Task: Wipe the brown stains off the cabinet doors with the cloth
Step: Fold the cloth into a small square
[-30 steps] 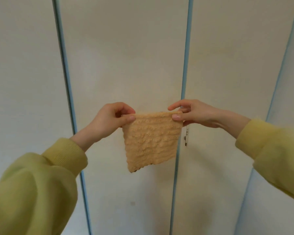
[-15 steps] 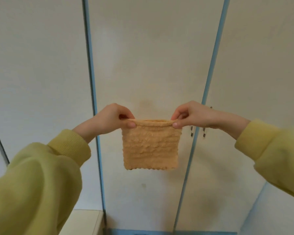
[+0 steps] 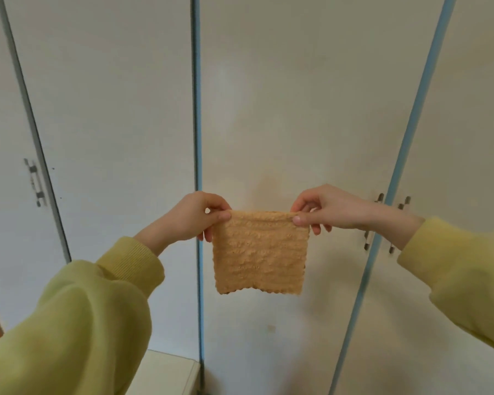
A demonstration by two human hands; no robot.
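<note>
An orange knitted cloth [image 3: 260,253] hangs folded in front of the white cabinet doors [image 3: 303,109]. My left hand [image 3: 193,216] pinches its top left corner and my right hand [image 3: 322,208] pinches its top right corner, holding it stretched flat. Just above the cloth, a faint brown stain [image 3: 268,189] smears the middle door. A small brown spot [image 3: 271,327] marks the same door below the cloth.
Blue strips [image 3: 196,109] run between the doors. Metal handles [image 3: 378,201] sit behind my right wrist, and another handle [image 3: 35,182] is on the far left door. A pale ledge [image 3: 166,372] shows at the bottom.
The view has swung left and down, so the doors and handles shifted right in frame. The cloth now hangs square and level; both hands keep their pinch.
</note>
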